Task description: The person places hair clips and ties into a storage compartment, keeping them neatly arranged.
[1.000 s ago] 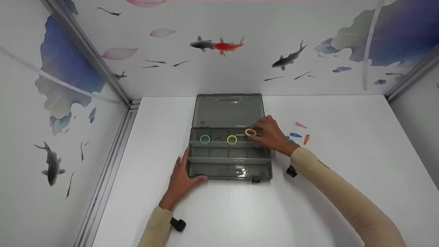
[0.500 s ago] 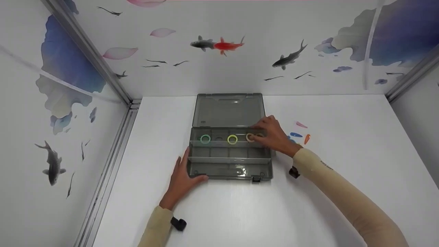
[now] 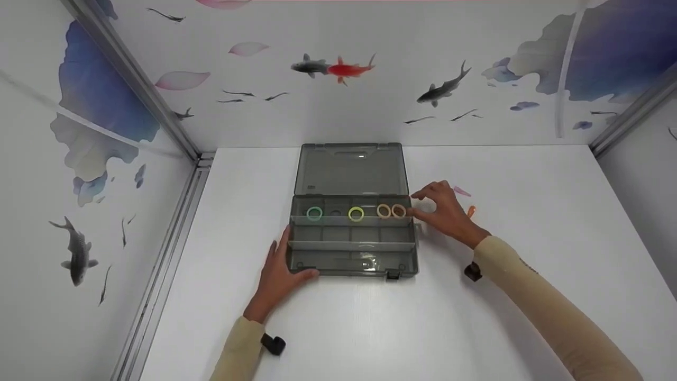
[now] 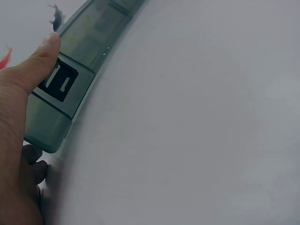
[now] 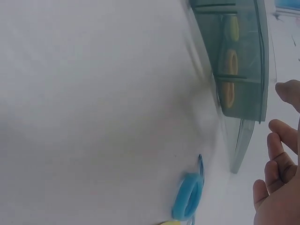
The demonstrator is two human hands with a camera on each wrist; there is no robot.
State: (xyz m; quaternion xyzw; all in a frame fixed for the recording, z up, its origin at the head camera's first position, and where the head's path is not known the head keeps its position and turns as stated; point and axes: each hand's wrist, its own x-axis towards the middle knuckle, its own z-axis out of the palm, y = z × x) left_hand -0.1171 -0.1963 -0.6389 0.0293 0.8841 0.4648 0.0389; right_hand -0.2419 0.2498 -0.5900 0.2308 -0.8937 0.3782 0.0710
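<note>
A grey see-through organizer box (image 3: pixel 323 259) lies with its lid (image 3: pixel 351 169) raised back. In its far row sit a green hair tie (image 3: pixel 314 214), a yellow hair tie (image 3: pixel 356 214) and two light orange hair ties (image 3: pixel 383 211), which lie side by side at the right end. My left hand (image 3: pixel 277 275) rests against the box's near left corner, fingers along the side and thumb at the front edge. Just off the box's right side is my right hand (image 3: pixel 449 211), thumb and index finger apart with nothing between them.
Right of the box lie a pink hair clip (image 3: pixel 461 191) and an orange hair clip (image 3: pixel 471 211), partly behind my right hand. The right wrist view shows a blue hair tie (image 5: pixel 187 197) on the white table (image 3: pixel 344 328). Printed walls stand around it.
My right hand has lowered a light orange hair tie into the far row beside another, let go of it and drawn back to the right. The left hand stays put.
</note>
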